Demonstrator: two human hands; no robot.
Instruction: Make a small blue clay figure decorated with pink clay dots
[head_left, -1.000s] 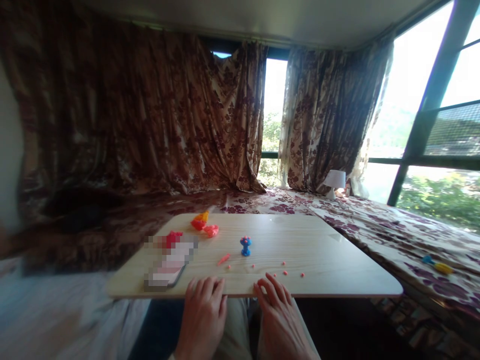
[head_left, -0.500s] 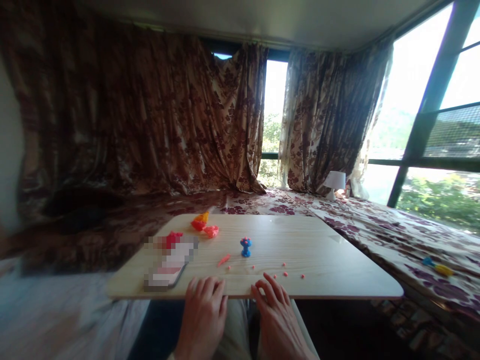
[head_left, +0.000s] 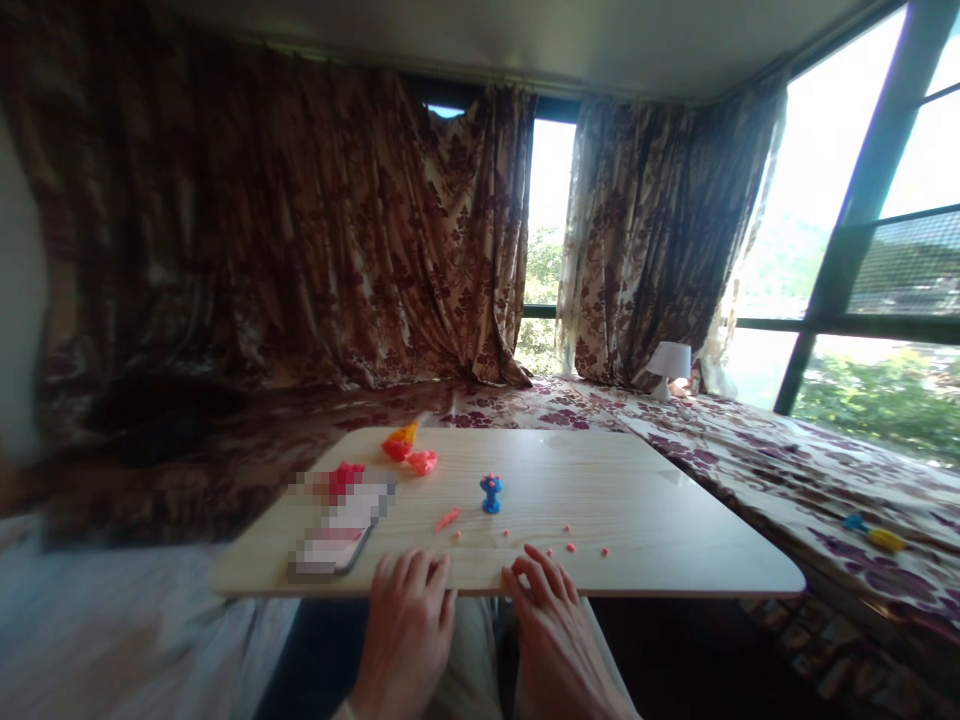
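Observation:
My left hand [head_left: 411, 610] rests on the near edge of the pale wooden table [head_left: 645, 490], fingers extended and holding nothing. Beside it on the right, my right hand [head_left: 551, 615] lies on the same edge, its fingers slightly bent and apart, also without anything in them. Beyond both hands stands a small blue clay figure [head_left: 491, 497] with pink dots on top. Several tiny pink clay balls [head_left: 571, 547] are scattered between the figure and my right hand. A thin pink clay strip [head_left: 447, 518] lies left of the figure.
A phone [head_left: 341, 535], partly blurred out, lies left of my left hand, with a red lump [head_left: 346, 478] behind it. Crumpled orange and red pieces [head_left: 400, 442] sit at the far left edge. Blue and yellow items [head_left: 885, 539] and a white lamp [head_left: 669, 362] are on the flowered cloth.

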